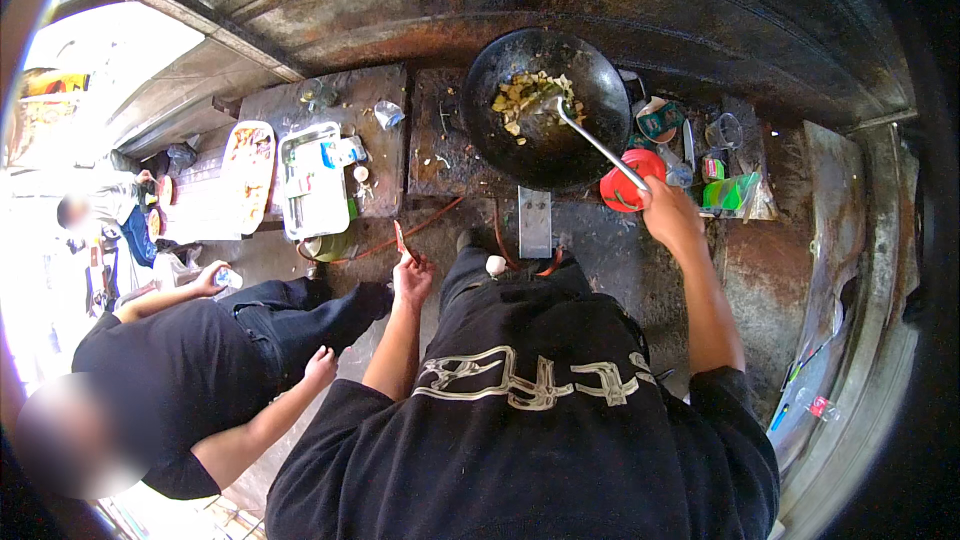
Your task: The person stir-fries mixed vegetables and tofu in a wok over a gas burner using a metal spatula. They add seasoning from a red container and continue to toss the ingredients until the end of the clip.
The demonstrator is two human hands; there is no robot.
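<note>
A large black wok (551,157) stands on the dark worktop before me, with chopped pale and green food (525,99) in it. My right hand (671,217) is closed around the handle of a long metal cooking spatula (600,142), whose head lies in the food. Just beside that hand is a red plastic bowl (621,189). Away from the wok, on the left, my left hand (412,277) holds a thin red object (400,237) upright between its fingers; its kind is not clear.
Left on the worktop stand a glass-like tray (341,217) and a long plate of food (238,219). A co-worker (180,360) stands close at my left, holding a small clear container (229,279). Right of the wok lie a knife (688,141), cups and a green bag (724,193).
</note>
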